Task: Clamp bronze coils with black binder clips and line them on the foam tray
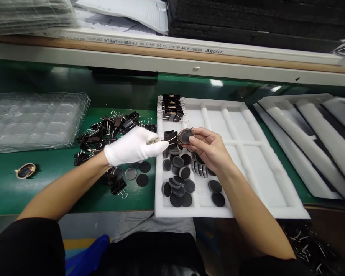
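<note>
My left hand (pixel 133 146), in a white glove, pinches a black binder clip (pixel 170 137) by its wire handles. Bare, my right hand (pixel 214 148) grips a round black disc with a gold-coloured rim (pixel 186 136) between thumb and fingers. The clip's jaw end meets or nearly meets the disc's left edge; whether it bites on it I cannot tell. Both hands are above a white foam tray (pixel 172 212). Loose black discs (pixel 176 189) lie in its near compartments. A row of binder clips (pixel 172 107) with gold-rimmed edges between them fills the far left corner.
Left of the tray, a heap of binder clips (pixel 103 132) and several dark discs (pixel 143 179) lie on the green table (pixel 5 195). A gold-rimmed piece (pixel 25 171) and clear plastic trays (pixel 34 122) are farther left. Foam trays (pixel 313 153) lean at right; a shelf (pixel 117 44) crosses behind.
</note>
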Tool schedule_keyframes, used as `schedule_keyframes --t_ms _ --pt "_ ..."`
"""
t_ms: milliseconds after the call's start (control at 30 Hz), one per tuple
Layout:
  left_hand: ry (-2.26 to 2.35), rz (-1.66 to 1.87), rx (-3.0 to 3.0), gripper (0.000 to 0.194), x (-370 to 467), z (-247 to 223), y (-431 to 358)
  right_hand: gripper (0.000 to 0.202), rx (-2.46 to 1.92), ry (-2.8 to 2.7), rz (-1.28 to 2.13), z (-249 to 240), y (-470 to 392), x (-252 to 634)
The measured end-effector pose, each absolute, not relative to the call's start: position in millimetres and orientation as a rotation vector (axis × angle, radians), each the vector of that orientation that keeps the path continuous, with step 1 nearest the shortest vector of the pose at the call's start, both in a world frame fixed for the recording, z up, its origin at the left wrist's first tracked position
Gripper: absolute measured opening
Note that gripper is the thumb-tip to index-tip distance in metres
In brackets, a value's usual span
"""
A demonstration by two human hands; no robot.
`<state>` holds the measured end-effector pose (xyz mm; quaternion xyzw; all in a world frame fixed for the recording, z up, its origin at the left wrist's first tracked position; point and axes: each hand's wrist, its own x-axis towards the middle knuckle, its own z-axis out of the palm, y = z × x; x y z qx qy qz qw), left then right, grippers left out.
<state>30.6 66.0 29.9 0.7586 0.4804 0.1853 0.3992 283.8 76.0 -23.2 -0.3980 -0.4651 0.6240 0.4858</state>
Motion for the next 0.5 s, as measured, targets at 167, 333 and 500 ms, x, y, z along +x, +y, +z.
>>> schedule_keyframes --t_ms 167,333,500 --pt "1.179 0.481 1.961 0.050 35.6 21.7 62.4 0.032 -0.938 -1.152 1.561 -22.7 73.2 281.8" --pt "1.175 0.533 1.954 0.049 39.9 16.7 59.6 0.035 -0.962 -1.086 1.607 -27.0 70.6 277.0" --pt "1.214 0.397 1.983 0.052 36.5 26.3 65.8 0.035 -0.982 -1.069 1.590 -29.8 68.6 273.6"
